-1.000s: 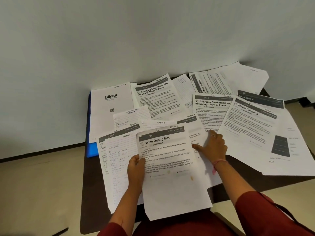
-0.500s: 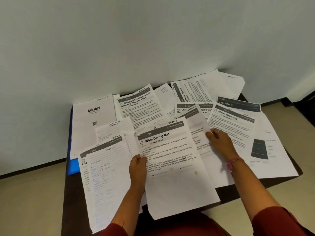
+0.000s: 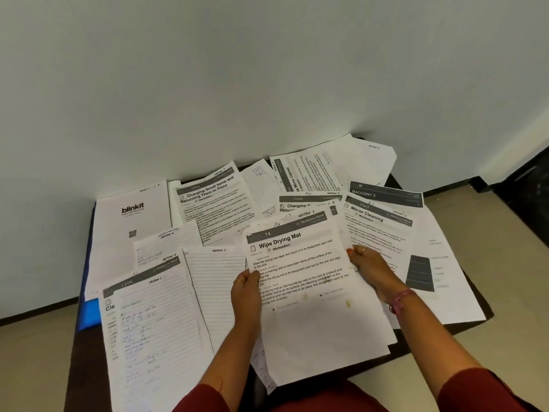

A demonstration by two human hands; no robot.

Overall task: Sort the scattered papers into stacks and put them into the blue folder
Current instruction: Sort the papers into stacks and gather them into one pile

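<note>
Several printed and lined papers lie scattered over a dark table [image 3: 442, 331]. My left hand [image 3: 248, 289] grips the left edge of a small stack topped by the "Wipe Drying Mat" sheet [image 3: 309, 316], held just above the table's front. My right hand [image 3: 371, 269] holds the right edge of the same stack, with a second sheet tucked behind the top one. The blue folder [image 3: 89, 315] lies at the table's left side, mostly hidden under the "blinkit" sheet [image 3: 130, 230] and a handwritten page [image 3: 148, 337].
A lined sheet [image 3: 217, 281] lies left of the held stack. "Mirror Cleaning" [image 3: 383, 233] and "Balcony 2" [image 3: 386, 194] sheets cover the right side, "Charging Small Items" [image 3: 214, 203] the back. A pale wall rises directly behind the table. Tiled floor shows left and right.
My right hand lifted a sheet from the pile and brought it behind the "Wipe Drying Mat" sheet; both hands now hold the stack together. The camera moved closer and to the right.
</note>
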